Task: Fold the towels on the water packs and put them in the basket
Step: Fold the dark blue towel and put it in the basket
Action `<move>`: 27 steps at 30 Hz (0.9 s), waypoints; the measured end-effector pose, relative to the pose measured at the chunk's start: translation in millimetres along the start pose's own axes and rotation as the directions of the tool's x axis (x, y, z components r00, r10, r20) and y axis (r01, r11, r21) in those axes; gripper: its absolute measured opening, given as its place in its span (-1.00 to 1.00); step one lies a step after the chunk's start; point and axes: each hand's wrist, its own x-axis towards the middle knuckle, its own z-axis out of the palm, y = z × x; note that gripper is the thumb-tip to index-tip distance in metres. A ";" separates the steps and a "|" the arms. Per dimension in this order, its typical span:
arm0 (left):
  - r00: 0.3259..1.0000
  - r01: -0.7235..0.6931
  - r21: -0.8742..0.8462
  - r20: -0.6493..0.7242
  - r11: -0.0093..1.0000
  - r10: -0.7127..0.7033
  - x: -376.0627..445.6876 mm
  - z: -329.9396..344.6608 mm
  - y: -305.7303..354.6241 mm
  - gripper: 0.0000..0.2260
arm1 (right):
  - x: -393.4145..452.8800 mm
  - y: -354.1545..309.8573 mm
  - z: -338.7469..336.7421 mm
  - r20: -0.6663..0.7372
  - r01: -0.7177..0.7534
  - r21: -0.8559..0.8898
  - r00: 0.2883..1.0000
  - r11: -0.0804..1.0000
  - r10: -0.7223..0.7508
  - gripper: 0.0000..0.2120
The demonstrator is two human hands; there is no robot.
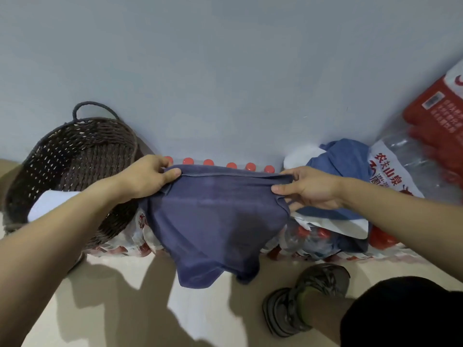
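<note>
Navy terry towel, soft, light and limp, hangs beside the basket; left hand and right hand pinch its top corners, likely the best hold.

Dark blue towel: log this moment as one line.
step: folding | left hand: pinches towel top edge | right hand: pinches top edge | towel: hanging over water packs | basket: left, white item inside
</note>
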 end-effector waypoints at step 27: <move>0.977 0.119 0.278 -0.204 0.953 -0.062 114.5 39.5 -52.0 -0.66 | 135.3 64.4 5.9 -0.810 -0.016 -0.309 0.529 0.951 -0.254 -0.63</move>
